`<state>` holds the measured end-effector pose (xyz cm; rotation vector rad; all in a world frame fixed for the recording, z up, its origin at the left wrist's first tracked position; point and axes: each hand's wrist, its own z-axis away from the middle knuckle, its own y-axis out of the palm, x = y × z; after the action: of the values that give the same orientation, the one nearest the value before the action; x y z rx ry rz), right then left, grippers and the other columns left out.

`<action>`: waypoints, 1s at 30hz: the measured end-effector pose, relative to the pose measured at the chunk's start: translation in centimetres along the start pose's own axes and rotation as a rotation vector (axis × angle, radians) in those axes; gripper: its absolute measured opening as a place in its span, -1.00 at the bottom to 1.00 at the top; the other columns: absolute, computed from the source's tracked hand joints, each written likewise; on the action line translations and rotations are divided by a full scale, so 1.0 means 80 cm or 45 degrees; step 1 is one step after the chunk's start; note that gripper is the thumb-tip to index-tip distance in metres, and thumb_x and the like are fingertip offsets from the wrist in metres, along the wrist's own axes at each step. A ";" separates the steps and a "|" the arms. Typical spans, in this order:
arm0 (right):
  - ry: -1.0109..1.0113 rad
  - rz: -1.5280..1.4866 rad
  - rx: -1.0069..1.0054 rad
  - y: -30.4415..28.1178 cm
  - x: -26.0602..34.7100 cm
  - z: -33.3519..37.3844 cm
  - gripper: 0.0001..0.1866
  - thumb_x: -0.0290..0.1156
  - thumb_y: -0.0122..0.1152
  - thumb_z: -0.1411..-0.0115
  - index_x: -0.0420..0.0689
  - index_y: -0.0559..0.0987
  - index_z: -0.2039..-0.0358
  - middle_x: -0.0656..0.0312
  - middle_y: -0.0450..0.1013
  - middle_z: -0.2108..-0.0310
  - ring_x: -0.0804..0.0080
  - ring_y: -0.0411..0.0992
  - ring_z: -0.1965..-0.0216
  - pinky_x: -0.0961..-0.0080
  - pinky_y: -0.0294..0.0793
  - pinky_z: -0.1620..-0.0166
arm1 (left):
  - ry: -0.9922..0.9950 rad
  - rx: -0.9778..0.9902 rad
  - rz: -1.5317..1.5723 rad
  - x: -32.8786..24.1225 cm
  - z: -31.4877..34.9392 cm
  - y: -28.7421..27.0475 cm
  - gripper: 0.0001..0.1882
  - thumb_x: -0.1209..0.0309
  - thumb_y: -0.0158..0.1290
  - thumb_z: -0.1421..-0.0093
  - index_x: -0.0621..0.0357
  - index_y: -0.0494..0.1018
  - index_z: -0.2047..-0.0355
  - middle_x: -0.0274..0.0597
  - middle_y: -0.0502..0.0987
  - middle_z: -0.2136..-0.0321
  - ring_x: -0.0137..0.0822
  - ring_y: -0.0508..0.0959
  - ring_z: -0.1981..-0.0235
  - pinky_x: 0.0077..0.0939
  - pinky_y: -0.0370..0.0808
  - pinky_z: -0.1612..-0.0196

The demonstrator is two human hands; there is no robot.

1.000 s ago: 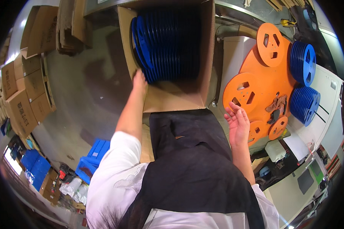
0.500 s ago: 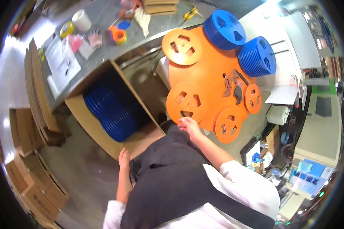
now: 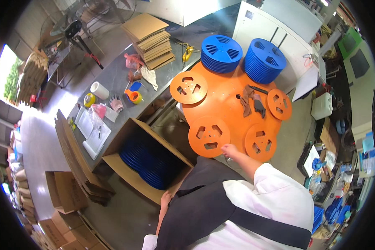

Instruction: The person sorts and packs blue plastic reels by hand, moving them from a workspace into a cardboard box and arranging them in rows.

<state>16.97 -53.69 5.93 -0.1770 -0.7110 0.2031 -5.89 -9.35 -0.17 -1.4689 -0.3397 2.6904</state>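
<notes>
My right hand (image 3: 228,151) is at the near edge of an orange slotted reel disc (image 3: 209,129) on the round-lobed orange table (image 3: 221,98). Its fingers are curled together, and anything between them is too small to make out. Low beside my apron, my left hand (image 3: 166,198) is by the near edge of an open cardboard box (image 3: 133,182), fingers fairly straight and seemingly holding nothing. Blue ribbed reels (image 3: 148,166) lie inside that box. More orange discs, one at the far left (image 3: 188,88), one at right (image 3: 279,104) and one near right (image 3: 260,142), sit around the table.
Two stacks of blue reels, left (image 3: 221,54) and right (image 3: 264,61), stand at the table's far side. Dark gloves (image 3: 254,101) lie mid-table. The grey bench (image 3: 112,79) carries flat cardboard (image 3: 150,41), a white roll (image 3: 99,90) and orange tape (image 3: 134,97). Cardboard sheets (image 3: 77,158) lean at left.
The whole view has shifted, showing more of the far bench. My right hand has moved from the disc's cut-out to its near right edge. My left hand stays low by the box.
</notes>
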 end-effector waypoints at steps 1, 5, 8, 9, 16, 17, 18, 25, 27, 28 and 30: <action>0.037 -0.111 -0.044 -0.022 -0.027 0.003 -0.82 -0.27 0.10 -0.22 -0.12 0.52 0.33 0.31 0.41 0.48 0.54 0.37 0.51 0.57 0.36 0.51 | -0.069 -0.011 0.129 -0.015 -0.008 -0.004 -0.60 0.45 -0.02 -0.15 0.18 0.40 -0.03 -0.28 0.47 0.46 -0.48 0.40 0.58 -0.68 0.34 0.49; 0.137 -0.202 -0.112 -0.073 -0.102 0.065 -0.85 -0.31 0.10 -0.19 -0.10 0.46 0.43 0.33 0.34 0.55 0.52 0.31 0.58 0.56 0.29 0.57 | -0.614 -0.248 0.614 -0.088 -0.007 0.006 -0.60 0.47 -0.08 -0.18 0.11 0.37 -0.06 -0.35 0.43 0.52 -0.52 0.33 0.66 -0.66 0.25 0.62; 0.250 -0.181 -0.120 -0.086 -0.133 0.092 -0.92 -0.39 0.10 -0.13 -0.11 0.46 0.42 0.31 0.32 0.59 0.49 0.29 0.63 0.54 0.25 0.61 | -0.682 -0.257 0.679 -0.034 0.001 0.000 -0.83 0.32 -0.09 -0.22 0.08 0.43 0.27 -0.36 0.43 0.54 -0.47 0.34 0.66 -0.56 0.29 0.64; 0.260 -0.231 -0.148 -0.090 -0.135 0.091 -0.92 -0.39 0.10 -0.13 -0.11 0.46 0.42 0.31 0.32 0.59 0.49 0.29 0.63 0.54 0.25 0.61 | -0.600 -0.152 0.543 0.002 -0.009 -0.005 -0.81 0.30 -0.09 -0.24 0.10 0.43 0.28 -0.35 0.44 0.53 -0.44 0.38 0.60 -0.55 0.32 0.58; 0.109 -0.315 -0.226 -0.127 -0.089 -0.038 -0.90 -0.36 0.09 -0.19 -0.08 0.44 0.33 0.28 0.35 0.55 0.48 0.31 0.60 0.52 0.31 0.58 | -0.124 0.193 -0.932 0.079 0.003 -0.013 -0.71 0.21 -0.09 -0.28 0.20 0.46 0.24 -0.29 0.52 0.42 -0.33 0.51 0.37 -0.50 0.44 0.33; 0.070 -0.260 -0.224 -0.128 -0.067 -0.071 -0.89 -0.36 0.10 -0.20 -0.09 0.44 0.32 0.28 0.36 0.54 0.48 0.31 0.60 0.52 0.31 0.58 | -0.178 0.187 -0.896 0.068 0.010 -0.010 -0.70 0.21 -0.09 -0.28 0.20 0.45 0.22 -0.28 0.53 0.41 -0.32 0.51 0.36 -0.49 0.44 0.32; 0.037 -0.204 -0.220 -0.128 -0.043 -0.100 -0.88 -0.35 0.10 -0.20 -0.09 0.44 0.31 0.29 0.36 0.53 0.49 0.31 0.60 0.53 0.31 0.57 | -0.217 0.186 -0.864 0.055 0.013 -0.006 -0.69 0.21 -0.09 -0.28 0.20 0.45 0.20 -0.27 0.53 0.40 -0.32 0.52 0.35 -0.49 0.44 0.30; -0.344 -0.246 -0.218 -0.131 0.172 -0.328 -0.70 -0.37 0.23 -0.17 -0.16 0.43 0.11 0.29 0.42 0.32 0.50 0.39 0.30 0.54 0.46 0.23 | -0.450 0.125 -0.348 -0.099 -0.018 0.090 -0.60 0.20 -0.07 -0.29 0.23 0.42 0.01 -0.20 0.57 0.27 -0.30 0.55 0.22 -0.46 0.45 0.16; -0.580 -0.207 -0.280 -0.134 0.276 -0.381 -0.65 -0.33 0.24 -0.17 -0.14 0.42 0.07 0.24 0.46 0.23 0.45 0.43 0.20 0.50 0.46 0.13 | -0.826 -0.105 0.054 -0.219 -0.023 0.143 -0.53 0.20 -0.03 -0.28 0.22 0.36 -0.10 -0.15 0.56 0.16 -0.31 0.53 0.10 -0.49 0.42 0.04; -0.641 -0.187 -0.307 -0.155 0.314 -0.425 -0.61 -0.28 0.25 -0.16 -0.14 0.43 0.05 0.20 0.47 0.19 0.43 0.44 0.16 0.47 0.46 0.10 | -0.795 0.082 -0.125 -0.210 -0.028 0.137 -0.54 0.22 -0.03 -0.28 0.22 0.36 -0.10 -0.16 0.55 0.14 -0.33 0.52 0.08 -0.52 0.40 0.01; -1.033 -0.103 -0.651 -0.160 0.421 -0.459 -0.47 -0.16 0.33 -0.04 -0.11 0.43 0.02 0.00 0.46 0.10 0.11 0.45 0.07 0.30 0.42 0.03 | -0.866 0.092 -0.149 -0.221 -0.017 0.152 -0.54 0.22 -0.03 -0.28 0.22 0.36 -0.10 -0.16 0.55 0.14 -0.34 0.52 0.07 -0.52 0.40 0.01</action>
<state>67.80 -61.21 2.65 -0.5693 -1.5724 0.0007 5.53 -23.74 10.99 -0.4536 -0.3319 2.9746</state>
